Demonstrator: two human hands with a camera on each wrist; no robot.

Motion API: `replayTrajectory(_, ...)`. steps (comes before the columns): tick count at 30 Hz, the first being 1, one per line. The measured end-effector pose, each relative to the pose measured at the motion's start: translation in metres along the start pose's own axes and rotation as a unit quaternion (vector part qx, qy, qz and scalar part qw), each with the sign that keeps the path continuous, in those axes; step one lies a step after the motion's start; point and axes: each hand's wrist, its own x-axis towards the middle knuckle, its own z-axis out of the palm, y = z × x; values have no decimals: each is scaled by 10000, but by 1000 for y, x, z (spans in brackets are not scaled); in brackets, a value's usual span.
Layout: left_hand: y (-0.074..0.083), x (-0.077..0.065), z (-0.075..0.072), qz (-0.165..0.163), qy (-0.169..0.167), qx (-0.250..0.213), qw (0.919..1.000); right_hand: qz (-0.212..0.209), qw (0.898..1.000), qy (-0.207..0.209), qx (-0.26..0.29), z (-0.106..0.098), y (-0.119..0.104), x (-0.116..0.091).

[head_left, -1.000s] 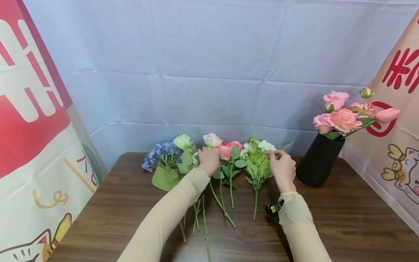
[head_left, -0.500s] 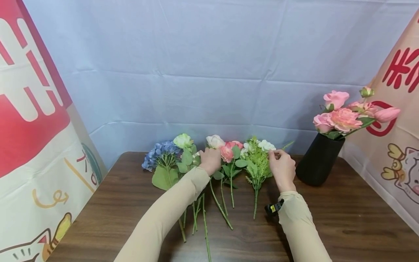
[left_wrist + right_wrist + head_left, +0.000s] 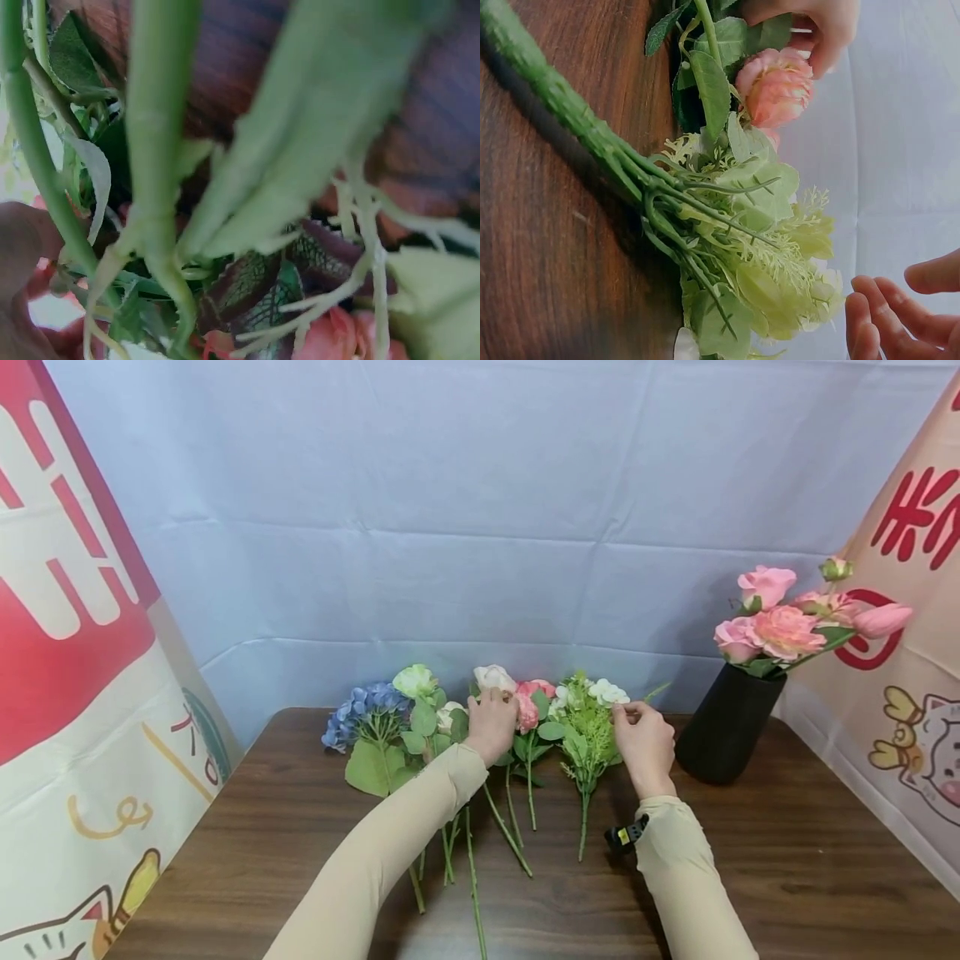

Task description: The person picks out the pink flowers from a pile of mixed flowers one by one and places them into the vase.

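Note:
Several cut flowers lie in a row along the table's back. My left hand (image 3: 492, 725) reaches in between a white rose (image 3: 495, 677) and a pink flower (image 3: 528, 712), its curled fingers at the pink bloom. In the right wrist view that hand's fingers (image 3: 829, 41) bend round behind the pink petals; their grip is partly hidden. My right hand (image 3: 645, 743) is beside a green-and-white spray (image 3: 588, 735), fingertips at its white blossom (image 3: 607, 692). In the right wrist view its thumb and fingers stand apart with nothing between them. Blurred green stems (image 3: 154, 127) fill the left wrist view.
A black vase (image 3: 729, 727) with pink flowers (image 3: 787, 633) stands at the back right. Blue hydrangea (image 3: 367, 714) and a pale green flower (image 3: 415, 681) lie at left. Stems point toward the front of the wooden table (image 3: 247, 877); a pale cloth (image 3: 480, 543) hangs behind.
My left hand has shifted to the right along the flowers. The white rose and pink flower have moved slightly right too. My right hand stays by the spray.

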Motion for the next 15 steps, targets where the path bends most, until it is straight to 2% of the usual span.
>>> replayTrajectory(2,0,1,1,88,148,262,9995,15,10000,10,-20,-1,-1,0)
replayTrajectory(5,1,3,2,153,202,537,9982,84,9998,-18,-172,-3,-7,-2)
replayTrajectory(12,6,8,-2,-92,-312,1291,9911,108,9998,-134,-131,-1,-2,-1)
replayTrajectory(15,5,10,-5,-121,-312,1307,9909,90,9997,-140,-164,-2,-2,0)
